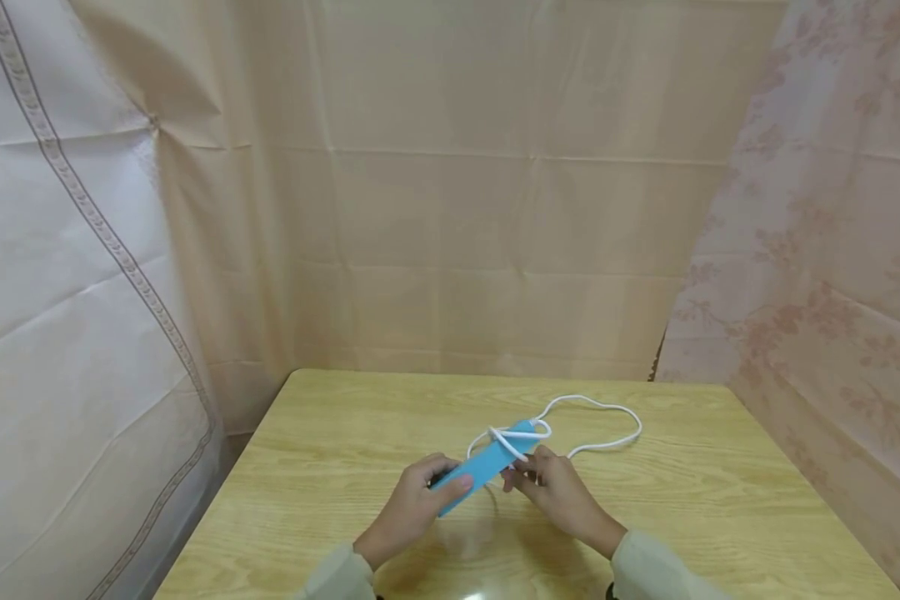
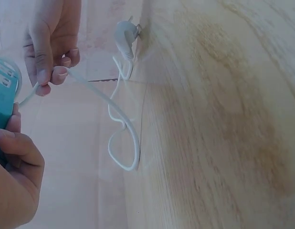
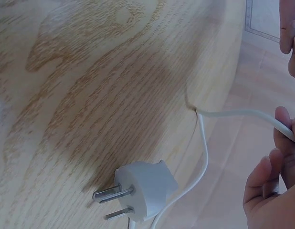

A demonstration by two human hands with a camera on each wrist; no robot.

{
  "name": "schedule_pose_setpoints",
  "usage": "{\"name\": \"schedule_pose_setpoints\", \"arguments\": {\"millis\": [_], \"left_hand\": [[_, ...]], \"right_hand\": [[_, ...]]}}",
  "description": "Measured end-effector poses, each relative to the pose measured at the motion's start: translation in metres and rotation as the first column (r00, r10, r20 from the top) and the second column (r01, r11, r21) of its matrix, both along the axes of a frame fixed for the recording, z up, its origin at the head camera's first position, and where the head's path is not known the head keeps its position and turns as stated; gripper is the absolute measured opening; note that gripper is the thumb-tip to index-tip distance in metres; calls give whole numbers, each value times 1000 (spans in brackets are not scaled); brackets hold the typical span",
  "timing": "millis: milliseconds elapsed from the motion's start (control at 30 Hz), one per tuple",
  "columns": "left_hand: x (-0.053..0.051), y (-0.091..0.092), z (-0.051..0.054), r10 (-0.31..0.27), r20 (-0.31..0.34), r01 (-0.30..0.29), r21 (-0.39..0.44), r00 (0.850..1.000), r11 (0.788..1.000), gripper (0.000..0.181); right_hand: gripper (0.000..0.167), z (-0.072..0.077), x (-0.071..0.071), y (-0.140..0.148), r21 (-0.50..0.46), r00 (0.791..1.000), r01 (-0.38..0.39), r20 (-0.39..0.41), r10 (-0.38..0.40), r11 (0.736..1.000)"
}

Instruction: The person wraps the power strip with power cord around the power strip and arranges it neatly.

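A blue power strip (image 1: 482, 468) is held up over the table, tilted, in my left hand (image 1: 418, 493), with the thumb across its face. Its white cord (image 1: 512, 434) loops around the strip's far end. My right hand (image 1: 558, 496) pinches a length of that cord close beside the strip. Sockets show on the strip (image 2: 4, 93) in the left wrist view. The white plug (image 3: 150, 188), metal prongs bare, lies on the table in the right wrist view. In the head view my right hand seems to hide the plug.
A wood-grain table (image 1: 330, 433) lies under both hands. On its right half rests a wide loop of the cord (image 1: 637, 425). Beige cloth (image 1: 457, 208) hangs behind the table, with patterned cloth (image 1: 832, 333) at the right and pale cloth (image 1: 60, 333) at the left.
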State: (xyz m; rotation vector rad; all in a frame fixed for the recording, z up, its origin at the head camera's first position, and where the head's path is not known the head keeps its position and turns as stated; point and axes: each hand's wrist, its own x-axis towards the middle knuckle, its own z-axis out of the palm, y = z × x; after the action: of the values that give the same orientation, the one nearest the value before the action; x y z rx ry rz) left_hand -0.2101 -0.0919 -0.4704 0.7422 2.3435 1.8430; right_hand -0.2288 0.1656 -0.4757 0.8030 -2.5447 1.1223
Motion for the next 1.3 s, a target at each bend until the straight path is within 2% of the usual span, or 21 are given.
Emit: {"name": "schedule_pose_setpoints", "arguments": {"millis": [233,400,567,667,833,1067,1300], "left_hand": [[-2,1,-1,38,4,-39,16,999,999,30],[-2,5,1,121,-46,-122,-6,992,993,33],[2,9,6,196,-143,-208,-78,970,975,41],[1,8,7,231,-181,-253,-113,956,961,46],[-6,4,7,299,-192,-325,-123,935,938,51],[-14,-4,4,380,-221,-415,-143,898,898,52],[-15,-7,1,391,-240,-445,-239,888,863,59]], "right_hand": [[10,0,0,0,26,1000,12,10,-12,1000],[9,0,0,0,32,999,18,28,-18,999],[10,2,2,0,58,1000,17,6,-17,998],[10,3,3,-1,78,1000,0,-11,1,997],[9,1,4,0,92,999,-25,-21,27,995],[7,-10,8,3,136,998,-51,-36,56,989],[9,-12,7,3,184,996,-59,-56,70,981]]}}
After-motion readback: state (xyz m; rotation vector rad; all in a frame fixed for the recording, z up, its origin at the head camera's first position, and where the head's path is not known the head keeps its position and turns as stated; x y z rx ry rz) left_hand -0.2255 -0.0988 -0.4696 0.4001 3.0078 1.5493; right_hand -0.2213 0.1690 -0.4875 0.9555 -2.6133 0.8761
